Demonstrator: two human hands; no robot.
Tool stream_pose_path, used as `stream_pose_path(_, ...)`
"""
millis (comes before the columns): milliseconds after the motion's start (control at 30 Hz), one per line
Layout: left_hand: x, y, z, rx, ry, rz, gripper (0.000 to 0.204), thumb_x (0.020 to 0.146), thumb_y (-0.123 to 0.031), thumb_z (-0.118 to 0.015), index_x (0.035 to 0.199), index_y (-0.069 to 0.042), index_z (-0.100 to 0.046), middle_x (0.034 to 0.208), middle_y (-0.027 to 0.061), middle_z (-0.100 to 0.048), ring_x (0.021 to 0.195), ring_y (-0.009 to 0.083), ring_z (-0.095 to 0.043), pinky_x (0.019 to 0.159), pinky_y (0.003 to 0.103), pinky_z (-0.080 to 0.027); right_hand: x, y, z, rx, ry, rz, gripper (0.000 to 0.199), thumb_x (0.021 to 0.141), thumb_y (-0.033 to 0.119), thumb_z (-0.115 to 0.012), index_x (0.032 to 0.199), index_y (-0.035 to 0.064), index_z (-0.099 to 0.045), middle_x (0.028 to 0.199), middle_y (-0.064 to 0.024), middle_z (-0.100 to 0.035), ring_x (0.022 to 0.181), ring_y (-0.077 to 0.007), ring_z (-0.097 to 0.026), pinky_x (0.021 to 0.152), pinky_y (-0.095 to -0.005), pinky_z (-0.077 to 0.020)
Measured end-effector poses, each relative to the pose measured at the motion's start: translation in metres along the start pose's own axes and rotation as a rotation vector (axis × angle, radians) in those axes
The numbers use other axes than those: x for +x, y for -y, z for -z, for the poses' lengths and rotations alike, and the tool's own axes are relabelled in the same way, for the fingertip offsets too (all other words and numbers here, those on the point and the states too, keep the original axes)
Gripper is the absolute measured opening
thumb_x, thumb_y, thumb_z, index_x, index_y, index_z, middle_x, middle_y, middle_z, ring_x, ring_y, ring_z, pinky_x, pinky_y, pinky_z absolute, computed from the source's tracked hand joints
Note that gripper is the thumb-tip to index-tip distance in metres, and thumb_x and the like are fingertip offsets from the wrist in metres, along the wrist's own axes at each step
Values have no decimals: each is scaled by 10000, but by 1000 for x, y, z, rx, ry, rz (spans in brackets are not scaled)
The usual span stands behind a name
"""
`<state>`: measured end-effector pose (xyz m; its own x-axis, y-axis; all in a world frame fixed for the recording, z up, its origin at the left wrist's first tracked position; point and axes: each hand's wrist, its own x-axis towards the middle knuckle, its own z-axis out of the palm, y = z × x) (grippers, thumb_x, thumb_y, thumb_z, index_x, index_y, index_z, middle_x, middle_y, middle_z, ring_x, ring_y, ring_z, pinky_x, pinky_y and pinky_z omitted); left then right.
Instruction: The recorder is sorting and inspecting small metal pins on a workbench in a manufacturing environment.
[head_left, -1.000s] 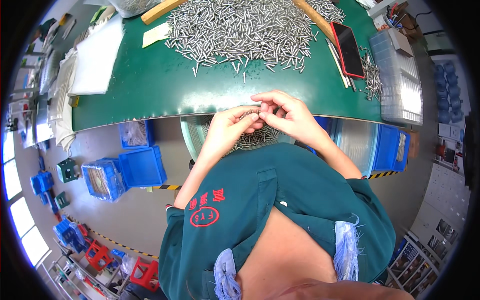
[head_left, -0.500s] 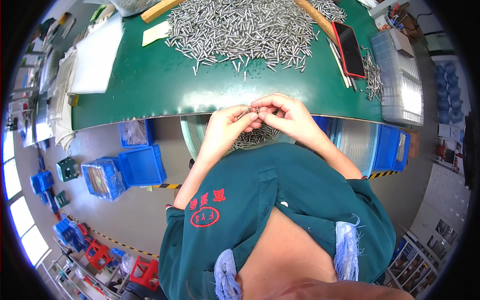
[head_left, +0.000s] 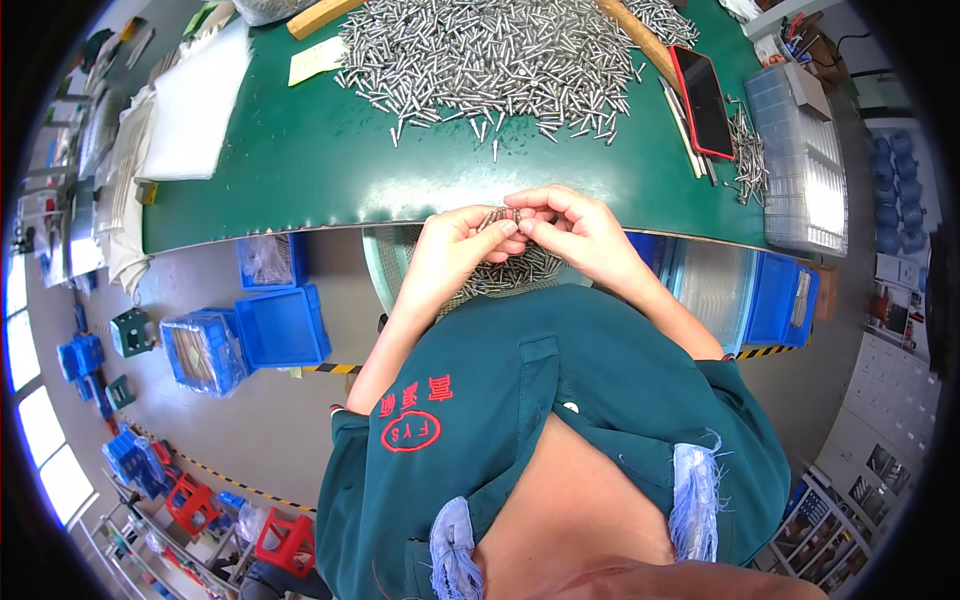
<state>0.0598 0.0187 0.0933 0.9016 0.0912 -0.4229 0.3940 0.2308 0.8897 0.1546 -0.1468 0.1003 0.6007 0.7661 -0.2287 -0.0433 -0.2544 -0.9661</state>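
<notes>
Head view: my left hand (head_left: 455, 240) and right hand (head_left: 580, 228) meet at the edge of the green table (head_left: 300, 160), both pinching a small bunch of thin silver metal pins (head_left: 497, 217), held over a round bowl of pins (head_left: 500, 272) so dropped ones land there.

A pile of pins (head_left: 500, 55) is lying at top centre on the table (head_left: 300, 170), a phone (head_left: 703, 100) to its right and a tray (head_left: 805, 170) further right. Both hands (head_left: 520, 235) are meeting at the table's near edge, bins (head_left: 250, 330) sitting lower left.
</notes>
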Motion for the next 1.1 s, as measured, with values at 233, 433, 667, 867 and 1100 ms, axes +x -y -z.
stream_pose_path(233,2,-1,-1,33,-20,-17,245,913,-152,-586,1027,56,-644,865,99,-694,791,124,-668,702,232,-527,5,-8,1,122,23,-14,276,908,98,-594,1160,-15,-602,1008,-57,-654,874,-80,-603,783,-221,-489)
stream_pose_path(433,3,0,-2,153,-81,-55,241,908,-128,-593,1068,46,-640,867,92,-696,789,117,-666,703,226,-527,8,-6,0,69,9,-7,272,908,92,-596,1152,-29,-600,1022,-74,-656,899,-98,-614,798,-231,-496)
stream_pose_path(667,2,-5,0,162,-70,-55,226,911,-108,-590,1074,39,-640,895,88,-693,807,128,-669,716,230,-532,6,-3,-2,171,0,-21,306,909,77,-590,1192,-39,-573,1053,-92,-645,952,-119,-612,856,-246,-492)
stream_pose_path(867,3,-4,2,168,-63,-65,224,912,-112,-588,1070,37,-644,893,87,-694,805,128,-668,709,230,-528,8,-3,0,183,12,-23,314,908,71,-591,1200,-42,-567,1058,-95,-644,947,-120,-616,852,-249,-496)
stream_pose_path(1100,1,-10,-1,247,-92,-91,228,905,-116,-603,1074,29,-649,863,84,-700,786,101,-658,696,215,-516,10,-7,-2,199,-6,13,275,905,59,-590,1158,-48,-586,1035,-95,-651,940,-125,-623,846,-253,-502)
